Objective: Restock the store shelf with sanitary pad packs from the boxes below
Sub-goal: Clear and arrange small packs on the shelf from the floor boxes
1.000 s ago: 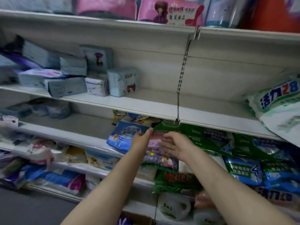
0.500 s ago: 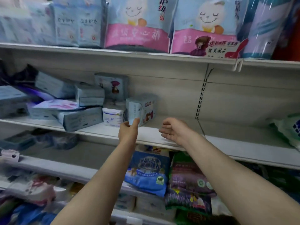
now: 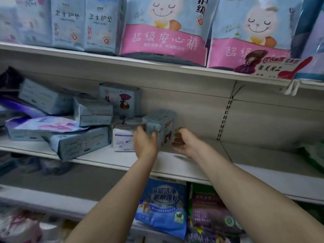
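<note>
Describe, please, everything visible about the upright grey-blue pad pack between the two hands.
The grey-blue pad pack is a small block in soft printed plastic wrap, standing upright on the white middle shelf. The left hand curls around its near-left corner; the right hand hovers beside it, apparently not touching. A white pack sits immediately left.

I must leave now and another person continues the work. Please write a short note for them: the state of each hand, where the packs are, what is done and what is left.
Left hand: fingers curled on the left side of the upright grey-blue pad pack on the middle shelf.
Right hand: at the pack's right side, fingers loosely curled; contact cannot be told.
Other packs: a loose pile of grey-blue packs at the shelf's left, a small white pack beside the held one.
Done: some packs on the shelf.
Left: the shelf's right part is bare; straighten this pack, bring more. No boxes in view.
</note>
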A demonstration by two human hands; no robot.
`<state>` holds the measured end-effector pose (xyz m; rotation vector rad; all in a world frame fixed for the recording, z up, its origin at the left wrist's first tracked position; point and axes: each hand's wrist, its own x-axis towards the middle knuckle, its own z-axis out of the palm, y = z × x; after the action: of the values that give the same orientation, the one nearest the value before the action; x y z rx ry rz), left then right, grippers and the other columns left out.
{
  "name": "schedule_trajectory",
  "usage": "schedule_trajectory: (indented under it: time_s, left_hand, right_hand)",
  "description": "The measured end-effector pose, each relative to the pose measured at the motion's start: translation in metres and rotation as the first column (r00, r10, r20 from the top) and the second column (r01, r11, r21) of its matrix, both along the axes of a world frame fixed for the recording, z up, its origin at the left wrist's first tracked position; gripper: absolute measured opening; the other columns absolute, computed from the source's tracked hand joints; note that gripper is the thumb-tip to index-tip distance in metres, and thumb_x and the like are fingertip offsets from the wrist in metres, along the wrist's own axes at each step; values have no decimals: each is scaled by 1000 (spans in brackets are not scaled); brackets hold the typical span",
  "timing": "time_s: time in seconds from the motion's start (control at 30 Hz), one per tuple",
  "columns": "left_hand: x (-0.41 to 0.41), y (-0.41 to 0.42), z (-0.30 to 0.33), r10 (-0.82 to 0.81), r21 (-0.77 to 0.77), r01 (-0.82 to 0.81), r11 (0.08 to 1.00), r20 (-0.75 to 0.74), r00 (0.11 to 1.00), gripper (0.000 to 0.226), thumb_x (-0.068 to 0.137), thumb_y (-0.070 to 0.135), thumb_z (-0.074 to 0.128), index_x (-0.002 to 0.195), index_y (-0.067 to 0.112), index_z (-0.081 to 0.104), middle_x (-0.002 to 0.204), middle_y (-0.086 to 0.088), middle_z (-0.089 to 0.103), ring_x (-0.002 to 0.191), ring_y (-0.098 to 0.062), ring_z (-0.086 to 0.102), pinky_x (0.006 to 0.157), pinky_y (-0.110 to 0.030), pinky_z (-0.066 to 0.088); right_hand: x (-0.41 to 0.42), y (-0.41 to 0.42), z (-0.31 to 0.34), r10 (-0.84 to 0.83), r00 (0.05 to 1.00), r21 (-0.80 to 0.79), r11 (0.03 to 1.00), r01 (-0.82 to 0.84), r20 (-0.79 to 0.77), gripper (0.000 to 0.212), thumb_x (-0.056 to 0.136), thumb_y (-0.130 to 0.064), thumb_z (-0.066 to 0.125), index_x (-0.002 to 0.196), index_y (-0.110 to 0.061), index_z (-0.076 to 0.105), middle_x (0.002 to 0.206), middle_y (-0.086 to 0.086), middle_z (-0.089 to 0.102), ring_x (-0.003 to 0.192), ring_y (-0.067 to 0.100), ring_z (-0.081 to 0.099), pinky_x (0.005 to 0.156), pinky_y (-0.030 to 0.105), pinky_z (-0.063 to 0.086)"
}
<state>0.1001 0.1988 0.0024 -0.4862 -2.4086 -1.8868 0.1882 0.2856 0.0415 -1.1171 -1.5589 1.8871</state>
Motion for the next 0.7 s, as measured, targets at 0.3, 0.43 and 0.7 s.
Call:
schedule_trajectory:
  time_s: [0.3, 0.43, 0.7]
  left_hand:
    - [4, 0, -1, 6, -93, -19, 995, -139, 990, 12, 94, 30, 65, 95, 19, 59, 118, -5, 49, 109, -24, 46, 81, -33, 38]
    - [15, -1, 0, -26, -5, 25, 1000, -119, 993, 17, 97, 24, 61, 86, 20, 48, 105, 0, 56, 92, -21, 53, 79, -36, 48]
    - [11, -14, 0, -140, 335, 45, 941, 266, 954, 18, 96, 28, 59, 86, 17, 50, 92, -6, 64, 89, -26, 66, 81, -51, 59]
  right_hand:
    - [-2, 0, -11, 6, 999, -59, 998, -4, 40, 16, 97, -25, 54, 93, -11, 59, 95, 10, 60, 86, 25, 59, 103, 45, 47]
    - [1, -4, -17, -20, 999, -177, 984, 14, -36, 24, 98, -25, 56, 103, -2, 55, 102, 18, 60, 95, 31, 62, 85, 41, 55]
    - [6, -11, -15, 23, 973, -365, 925, -108, -231, 44, 93, -47, 56, 89, -8, 76, 88, 14, 74, 79, 29, 70, 95, 39, 52]
